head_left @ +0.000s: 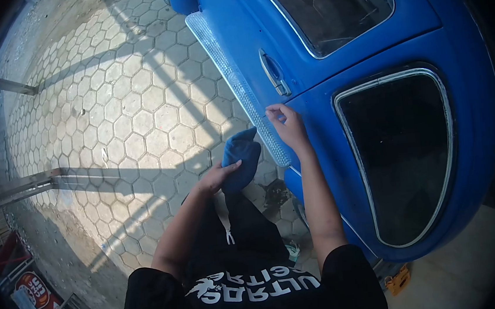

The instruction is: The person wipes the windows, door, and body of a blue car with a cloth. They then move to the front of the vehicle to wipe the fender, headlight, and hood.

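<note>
A folded blue cloth [241, 161] hangs in my left hand [217, 178], the thumb pressed on its near side and the fingers behind it. My right hand [285, 123] is raised beside the blue car [320, 113], just below the chrome door handle [274, 72], with its fingers curled together. Whether anything small is between those fingertips is too small to make out. Between the cloth and the car body runs the ribbed running board [235, 85]. The rear side window [400, 153] lies to the right of my right arm.
Hexagonal paving [138, 117] covers the ground at left, crossed by shadows. A wooden rail [15, 195] stands at the left edge. At lower left are a red sign [35, 288] and framed items. An orange object [398, 281] lies under the car's rear.
</note>
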`<state>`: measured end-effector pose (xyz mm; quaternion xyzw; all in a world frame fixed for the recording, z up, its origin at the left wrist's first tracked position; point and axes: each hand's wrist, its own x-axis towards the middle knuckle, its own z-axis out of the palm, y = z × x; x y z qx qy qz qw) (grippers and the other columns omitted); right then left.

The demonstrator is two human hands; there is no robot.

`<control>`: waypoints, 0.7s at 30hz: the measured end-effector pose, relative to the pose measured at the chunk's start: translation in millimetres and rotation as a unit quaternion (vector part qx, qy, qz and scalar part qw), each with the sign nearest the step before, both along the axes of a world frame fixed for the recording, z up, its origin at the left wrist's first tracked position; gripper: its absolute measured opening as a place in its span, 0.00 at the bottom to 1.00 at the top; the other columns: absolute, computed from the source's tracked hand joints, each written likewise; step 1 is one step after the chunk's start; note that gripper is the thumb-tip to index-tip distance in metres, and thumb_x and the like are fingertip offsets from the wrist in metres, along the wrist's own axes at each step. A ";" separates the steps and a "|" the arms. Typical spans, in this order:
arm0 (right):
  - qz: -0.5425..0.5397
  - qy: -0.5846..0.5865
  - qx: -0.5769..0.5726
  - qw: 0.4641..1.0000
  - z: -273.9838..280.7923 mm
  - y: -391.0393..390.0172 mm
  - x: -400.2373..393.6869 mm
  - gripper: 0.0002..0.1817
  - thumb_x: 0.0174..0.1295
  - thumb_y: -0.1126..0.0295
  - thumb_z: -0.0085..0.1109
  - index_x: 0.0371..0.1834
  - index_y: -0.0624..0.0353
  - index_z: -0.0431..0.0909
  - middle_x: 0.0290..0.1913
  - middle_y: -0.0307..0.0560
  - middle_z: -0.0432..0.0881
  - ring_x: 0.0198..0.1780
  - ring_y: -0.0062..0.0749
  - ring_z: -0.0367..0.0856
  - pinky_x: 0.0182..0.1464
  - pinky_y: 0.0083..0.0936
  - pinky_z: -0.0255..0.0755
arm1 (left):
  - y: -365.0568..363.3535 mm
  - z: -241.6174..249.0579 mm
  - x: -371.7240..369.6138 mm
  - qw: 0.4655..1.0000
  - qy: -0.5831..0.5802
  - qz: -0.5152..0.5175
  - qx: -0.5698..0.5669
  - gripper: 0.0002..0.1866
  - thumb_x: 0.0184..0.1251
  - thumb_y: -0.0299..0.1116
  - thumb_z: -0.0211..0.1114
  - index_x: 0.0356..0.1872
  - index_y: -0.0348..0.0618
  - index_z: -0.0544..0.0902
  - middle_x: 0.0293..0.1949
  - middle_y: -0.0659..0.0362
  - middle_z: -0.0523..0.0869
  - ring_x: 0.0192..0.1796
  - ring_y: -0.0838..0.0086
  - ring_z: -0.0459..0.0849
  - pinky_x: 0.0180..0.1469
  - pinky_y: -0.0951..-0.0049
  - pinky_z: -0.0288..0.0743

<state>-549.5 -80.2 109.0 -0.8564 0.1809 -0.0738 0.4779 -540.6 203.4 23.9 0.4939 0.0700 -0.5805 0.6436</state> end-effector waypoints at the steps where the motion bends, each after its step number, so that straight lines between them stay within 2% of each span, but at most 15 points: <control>1: 0.003 -0.014 -0.038 0.999 5.2 -11.1 16.6 0.12 0.72 0.64 0.70 0.49 0.60 0.89 0.45 0.46 0.92 0.51 0.39 0.90 0.55 0.37 0.81 | -5.5 -0.3 5.9 0.999 0.024 0.032 -0.018 0.33 0.77 0.48 0.74 0.72 0.36 0.77 0.62 0.52 0.87 0.61 0.66 0.88 0.65 0.61 0.83; 4: 0.046 -0.143 -0.233 0.961 17.1 -42.4 65.8 0.09 0.70 0.66 0.70 0.48 0.58 0.89 0.48 0.47 0.91 0.58 0.46 0.87 0.62 0.42 0.79 | -17.0 -6.3 20.5 0.989 0.067 0.119 -0.048 0.33 0.78 0.47 0.73 0.73 0.37 0.75 0.65 0.51 0.85 0.63 0.65 0.87 0.68 0.58 0.82; 7: 0.053 -0.174 -0.387 0.904 28.2 -64.7 115.7 0.08 0.69 0.66 0.70 0.46 0.55 0.90 0.60 0.48 0.87 0.71 0.48 0.77 0.71 0.48 0.73 | -30.2 -23.4 41.3 0.983 0.053 0.163 -0.069 0.31 0.80 0.46 0.71 0.73 0.37 0.74 0.66 0.52 0.84 0.64 0.63 0.86 0.69 0.55 0.82; 10: 0.065 -0.122 -0.492 0.860 44.9 -69.6 156.2 0.09 0.68 0.64 0.71 0.46 0.54 0.90 0.72 0.46 0.78 0.81 0.48 0.64 0.80 0.51 0.64 | -47.2 -54.5 62.5 0.972 0.095 0.207 -0.054 0.32 0.82 0.47 0.68 0.77 0.42 0.72 0.71 0.52 0.81 0.70 0.60 0.83 0.74 0.54 0.78; 13: 0.095 -0.076 -0.551 0.825 29.2 -80.0 191.2 0.11 0.68 0.62 0.72 0.49 0.52 0.90 0.79 0.44 0.71 0.86 0.46 0.55 0.85 0.53 0.57 | -73.9 -98.4 83.1 0.965 0.075 0.250 -0.026 0.33 0.85 0.49 0.63 0.80 0.43 0.67 0.71 0.52 0.80 0.71 0.61 0.81 0.74 0.55 0.77; 14: 0.104 -0.077 -0.560 0.819 24.5 -84.1 202.1 0.12 0.68 0.62 0.72 0.50 0.52 0.90 0.79 0.44 0.71 0.86 0.46 0.55 0.86 0.52 0.56 | -83.5 -113.3 88.0 0.961 0.065 0.267 -0.017 0.33 0.86 0.49 0.62 0.81 0.43 0.66 0.71 0.52 0.80 0.72 0.61 0.80 0.74 0.55 0.76; 15: 0.113 -0.079 -0.569 0.811 24.0 -86.8 213.8 0.12 0.67 0.62 0.72 0.51 0.52 0.90 0.79 0.44 0.71 0.87 0.46 0.54 0.86 0.52 0.55 | -94.2 -127.3 94.3 0.967 0.016 0.252 -0.022 0.35 0.90 0.49 0.55 0.84 0.39 0.59 0.75 0.50 0.74 0.75 0.62 0.75 0.76 0.56 0.72; 16: 0.122 -0.081 -0.578 0.803 23.8 -89.0 225.0 0.13 0.67 0.61 0.72 0.51 0.51 0.90 0.79 0.43 0.71 0.87 0.46 0.54 0.87 0.52 0.54 | -107.6 -141.4 104.4 0.968 0.011 0.249 -0.021 0.35 0.90 0.49 0.55 0.85 0.39 0.57 0.76 0.49 0.73 0.75 0.61 0.74 0.77 0.57 0.71; 18: 0.109 -0.029 -0.627 0.771 21.9 -93.0 242.0 0.18 0.71 0.55 0.69 0.61 0.45 0.89 0.84 0.42 0.67 0.89 0.46 0.51 0.88 0.51 0.52 | -137.2 -171.9 117.4 0.969 0.007 0.247 -0.017 0.37 0.90 0.50 0.54 0.86 0.39 0.55 0.77 0.49 0.72 0.76 0.61 0.74 0.78 0.59 0.68; 19: 0.095 -0.017 -0.651 0.753 17.2 -95.6 248.3 0.21 0.72 0.53 0.68 0.65 0.43 0.87 0.85 0.41 0.66 0.89 0.45 0.50 0.88 0.51 0.51 | -154.5 -185.7 124.1 0.975 0.021 0.220 0.014 0.40 0.90 0.56 0.50 0.87 0.39 0.53 0.78 0.48 0.72 0.77 0.61 0.72 0.79 0.60 0.66; 21: 0.084 0.018 -0.684 0.724 9.7 -94.6 247.3 0.25 0.74 0.46 0.65 0.71 0.38 0.84 0.87 0.40 0.63 0.90 0.46 0.49 0.88 0.51 0.51 | -187.6 -204.7 129.7 0.970 0.098 0.220 -0.013 0.42 0.89 0.60 0.47 0.87 0.38 0.53 0.78 0.48 0.72 0.77 0.62 0.72 0.80 0.61 0.65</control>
